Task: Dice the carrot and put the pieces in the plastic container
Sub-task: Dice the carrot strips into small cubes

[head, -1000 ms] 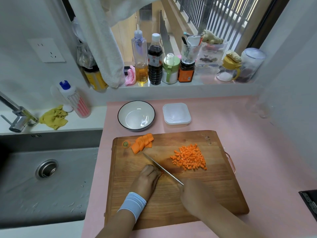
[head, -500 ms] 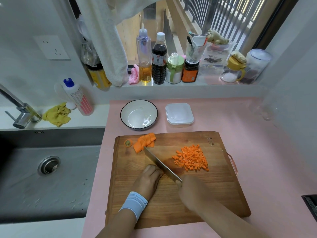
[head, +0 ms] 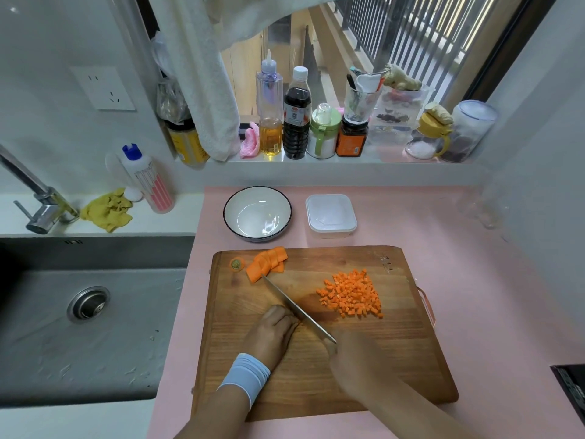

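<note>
The right hand (head: 351,350) grips the knife (head: 297,308), blade pointing forward-left at the carrot slices (head: 267,264); the left hand (head: 272,331) curls against it, perhaps pinning carrot, I cannot tell.

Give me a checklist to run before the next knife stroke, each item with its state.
1. Right hand grips the steel knife: ok.
2. Left hand fingers curled beside the blade: ok.
3. What the left hand steadies: cannot tell, hidden.
4. Pile of small orange carrot dice clear of the blade: ok.
5. Brown wooden cutting board flat on the pink counter: ok.
6. White square plastic container open for pieces: cannot tell.
</note>
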### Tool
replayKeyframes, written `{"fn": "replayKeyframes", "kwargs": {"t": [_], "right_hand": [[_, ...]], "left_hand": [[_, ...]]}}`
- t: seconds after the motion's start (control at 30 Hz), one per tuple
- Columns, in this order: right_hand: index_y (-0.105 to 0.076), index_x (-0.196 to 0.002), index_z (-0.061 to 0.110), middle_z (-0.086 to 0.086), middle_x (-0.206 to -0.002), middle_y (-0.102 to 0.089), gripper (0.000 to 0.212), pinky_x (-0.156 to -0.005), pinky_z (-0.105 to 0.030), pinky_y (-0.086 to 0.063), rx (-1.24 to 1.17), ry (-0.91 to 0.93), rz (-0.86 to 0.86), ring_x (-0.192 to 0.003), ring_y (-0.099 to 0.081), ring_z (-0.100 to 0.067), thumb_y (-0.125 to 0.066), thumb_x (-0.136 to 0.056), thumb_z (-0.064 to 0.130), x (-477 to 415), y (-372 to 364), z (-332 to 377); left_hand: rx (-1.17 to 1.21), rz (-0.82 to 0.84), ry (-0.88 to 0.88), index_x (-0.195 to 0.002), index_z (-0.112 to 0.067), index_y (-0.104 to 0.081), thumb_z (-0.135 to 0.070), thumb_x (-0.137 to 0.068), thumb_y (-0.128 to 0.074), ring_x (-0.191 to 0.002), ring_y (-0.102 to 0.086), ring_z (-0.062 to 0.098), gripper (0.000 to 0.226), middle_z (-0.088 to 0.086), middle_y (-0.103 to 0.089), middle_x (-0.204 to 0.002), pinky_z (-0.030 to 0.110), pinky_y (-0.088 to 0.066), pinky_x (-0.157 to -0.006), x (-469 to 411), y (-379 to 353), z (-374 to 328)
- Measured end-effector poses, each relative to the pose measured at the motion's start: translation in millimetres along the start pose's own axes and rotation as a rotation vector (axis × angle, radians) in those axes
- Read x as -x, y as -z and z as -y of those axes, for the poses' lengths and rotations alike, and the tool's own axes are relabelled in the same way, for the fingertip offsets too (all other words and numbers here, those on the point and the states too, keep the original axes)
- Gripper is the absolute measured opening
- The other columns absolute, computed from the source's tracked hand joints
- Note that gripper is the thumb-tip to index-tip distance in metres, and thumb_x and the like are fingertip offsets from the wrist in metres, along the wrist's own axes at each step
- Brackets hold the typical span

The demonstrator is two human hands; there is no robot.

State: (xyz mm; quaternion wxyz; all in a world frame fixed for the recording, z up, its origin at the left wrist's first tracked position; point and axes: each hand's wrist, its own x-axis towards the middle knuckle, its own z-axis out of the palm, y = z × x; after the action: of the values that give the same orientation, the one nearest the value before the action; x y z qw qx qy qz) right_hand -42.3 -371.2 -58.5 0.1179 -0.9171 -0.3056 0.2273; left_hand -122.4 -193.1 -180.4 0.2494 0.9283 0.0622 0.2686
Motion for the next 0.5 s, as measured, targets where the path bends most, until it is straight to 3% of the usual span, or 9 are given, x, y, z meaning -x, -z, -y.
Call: {"fn": "replayKeyframes", "kwargs": {"t": [0.23, 0.43, 0.5], "right_hand": [[-0.066, -0.102, 0.021, 0.003, -0.085, -0.061, 0.034, -0.067, -0.027, -0.035, 0.015, -0.035, 0.037, -0.082, -0.06, -0.02, -0.042, -0.102, 0.045, -1.6, 3.7, 0.5], [-0.068, -0.104, 0.018, -0.003, -0.1, -0.069, 0.034, -0.07, -0.026, -0.038, 0.007, -0.049, 0.081, -0.096, -0.066, -0.023, -0.043, -0.103, 0.04, -14.3, 1.2, 13.2], [-0.068, -0.104, 0.018, -0.002, -0.094, -0.067, 0.034, -0.069, -0.027, -0.038, -0.017, -0.057, 0.09, -0.093, -0.066, -0.023, -0.042, -0.103, 0.041, -15.5, 1.8, 14.2]], "left_hand": [[0.013, -0.011, -0.003, -0.09, -0.007, -0.074, -0.015, -0.094, -0.06, -0.085, -0.061, 0.018, 0.016, 0.004, -0.066, -0.091, 0.026, -0.052, -0.08, -0.1, -0.4, 1.3], [0.025, -0.012, -0.003, -0.09, -0.008, -0.074, -0.006, -0.087, -0.072, -0.088, -0.06, 0.016, 0.005, 0.004, -0.066, -0.093, 0.019, -0.048, -0.086, 1.1, -3.0, 4.2], [0.026, -0.008, -0.008, -0.091, -0.008, -0.074, -0.004, -0.086, -0.073, -0.089, -0.06, 0.016, 0.006, 0.004, -0.066, -0.093, 0.019, -0.049, -0.086, 1.7, -3.5, 4.7]]}}
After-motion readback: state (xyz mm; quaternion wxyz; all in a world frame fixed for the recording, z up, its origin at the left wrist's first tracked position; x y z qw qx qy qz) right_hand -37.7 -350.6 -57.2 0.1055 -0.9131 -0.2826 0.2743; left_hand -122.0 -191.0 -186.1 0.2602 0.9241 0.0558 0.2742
